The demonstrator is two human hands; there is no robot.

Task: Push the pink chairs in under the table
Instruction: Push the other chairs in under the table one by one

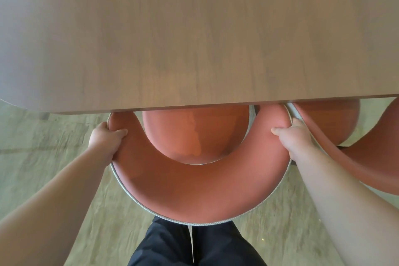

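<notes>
Chair (194, 188): pink, curved backrest clasped at both ends, seat partly under the near edge of the surface (194, 39).
Left grip (105, 138): clenched around the backrest's left end.
Right grip (293, 138): clenched around the right end.
Second chair (354, 153): pink, just beside, toward the surface's right side.

Pink chairs: two, one (194, 190) at centre with curved backrest and round seat, a second (367, 157) partly in view at right. Tabletop (194, 39): one, wood-grained. Hands: two, left (105, 138) and right (295, 138), with two dark trouser legs (194, 246) below.
</notes>
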